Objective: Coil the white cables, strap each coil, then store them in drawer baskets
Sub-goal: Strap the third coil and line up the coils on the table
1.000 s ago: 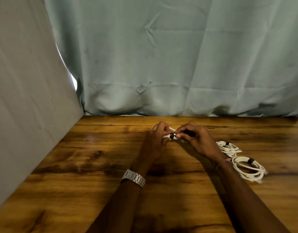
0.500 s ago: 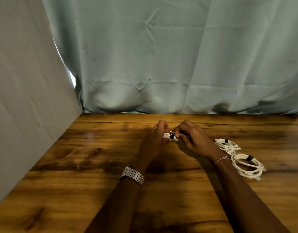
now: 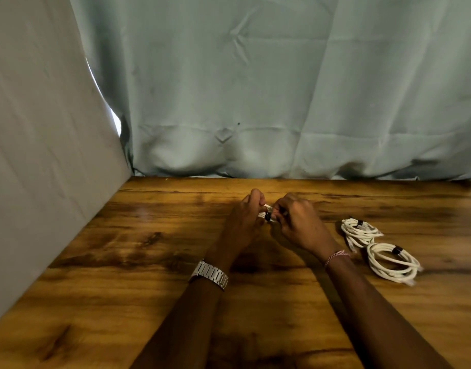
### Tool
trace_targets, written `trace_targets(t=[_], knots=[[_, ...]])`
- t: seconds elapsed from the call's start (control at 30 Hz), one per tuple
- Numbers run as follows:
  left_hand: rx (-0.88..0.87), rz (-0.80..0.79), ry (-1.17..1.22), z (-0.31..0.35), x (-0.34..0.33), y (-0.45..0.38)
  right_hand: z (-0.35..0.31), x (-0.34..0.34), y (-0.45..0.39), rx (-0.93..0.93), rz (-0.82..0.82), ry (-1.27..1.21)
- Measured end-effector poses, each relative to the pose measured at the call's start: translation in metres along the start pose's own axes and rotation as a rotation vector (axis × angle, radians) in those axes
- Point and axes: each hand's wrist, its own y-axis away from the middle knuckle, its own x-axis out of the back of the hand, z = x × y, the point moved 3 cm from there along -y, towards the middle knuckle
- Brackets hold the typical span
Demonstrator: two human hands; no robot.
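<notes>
Strapping step, by my read: left hand (image 3: 243,222) pinches small white coil (image 3: 266,212) above the table (image 3: 138,275); right hand (image 3: 299,222) pinches black strap (image 3: 268,217) round it; 2 strapped coils (image 3: 376,246) lie right; next: cinch tight w/o loosening loops.

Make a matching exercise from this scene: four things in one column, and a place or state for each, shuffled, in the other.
Things
1. wristwatch
2. thread bracelet
3. held coil
4. nearer strapped coil

Places or states
A. lying on the table, right of the arms
B. on the left wrist
C. pinched between both hands
D. on the right wrist

Pairs: 1-B, 2-D, 3-C, 4-A
</notes>
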Motion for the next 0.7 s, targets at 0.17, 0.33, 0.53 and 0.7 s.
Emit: trace_targets(t=[0.17,0.33,0.53,0.7], knots=[[0.013,0.014,0.022,-0.002,-0.001,-0.002,-0.003,0.001,0.000,-0.034,0.032,0.025],[-0.020,0.042,0.067,0.004,0.003,-0.001,0.000,0.003,0.000,-0.048,0.033,0.043],[0.015,0.038,0.045,0.003,0.001,-0.002,0.003,-0.001,-0.001,-0.071,0.079,0.018],[0.011,0.045,0.010,0.005,0.001,-0.003,0.007,-0.001,-0.001,-0.076,0.108,-0.078]])
